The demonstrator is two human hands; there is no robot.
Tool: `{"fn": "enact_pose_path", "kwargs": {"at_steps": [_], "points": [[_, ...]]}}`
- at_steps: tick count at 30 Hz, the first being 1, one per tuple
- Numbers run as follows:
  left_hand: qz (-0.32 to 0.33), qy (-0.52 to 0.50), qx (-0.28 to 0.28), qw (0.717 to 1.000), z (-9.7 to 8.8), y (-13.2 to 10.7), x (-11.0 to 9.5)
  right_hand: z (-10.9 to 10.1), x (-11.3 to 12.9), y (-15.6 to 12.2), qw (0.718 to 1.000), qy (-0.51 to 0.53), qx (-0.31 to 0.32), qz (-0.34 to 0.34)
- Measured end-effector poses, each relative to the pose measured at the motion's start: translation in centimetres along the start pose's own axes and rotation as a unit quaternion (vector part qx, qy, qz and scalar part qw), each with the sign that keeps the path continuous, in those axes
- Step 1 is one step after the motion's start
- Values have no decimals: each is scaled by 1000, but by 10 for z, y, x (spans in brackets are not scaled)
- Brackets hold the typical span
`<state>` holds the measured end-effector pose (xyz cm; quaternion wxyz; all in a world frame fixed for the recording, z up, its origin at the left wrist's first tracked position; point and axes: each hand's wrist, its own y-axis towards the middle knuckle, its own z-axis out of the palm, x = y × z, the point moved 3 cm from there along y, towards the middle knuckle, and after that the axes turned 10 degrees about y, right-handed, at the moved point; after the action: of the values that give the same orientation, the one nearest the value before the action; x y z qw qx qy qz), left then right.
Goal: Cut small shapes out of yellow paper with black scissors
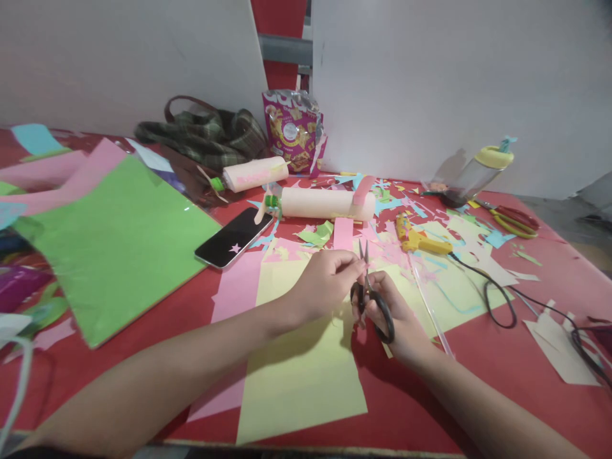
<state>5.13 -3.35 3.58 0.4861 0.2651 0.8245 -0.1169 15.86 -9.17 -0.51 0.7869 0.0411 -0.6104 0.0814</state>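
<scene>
My right hand (392, 312) grips a small pair of scissors (384, 317) with black handles, its fingers around the loops. The blades point away from me and stand slightly apart. My left hand (327, 280) is closed in a pinch right beside the blades. At its fingertips shows a small piece of pink paper (365, 266), mostly hidden by the fingers and scissors. Below both hands lies a pale yellow sheet (301, 382), partly over a pink sheet (222, 376). A tiny pink paper star (234, 248) rests on the black-screened phone (220, 245).
Two paper-wrapped bottles (325, 203) lie behind my hands among paper scraps. A yellow glue gun (423, 242) with a black cord is at right, near a clear bottle (480, 175) and red-yellow scissors (516, 222). Green sheets (119, 248) cover the left; a snack bag (292, 134) stands behind.
</scene>
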Motion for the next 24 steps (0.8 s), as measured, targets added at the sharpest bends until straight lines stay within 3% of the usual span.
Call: {"fn": "enact_pose_path", "kwargs": {"at_steps": [24], "points": [[-9, -38, 28, 999, 5, -2, -1, 0, 1, -1, 1000, 8, -4, -5]]}}
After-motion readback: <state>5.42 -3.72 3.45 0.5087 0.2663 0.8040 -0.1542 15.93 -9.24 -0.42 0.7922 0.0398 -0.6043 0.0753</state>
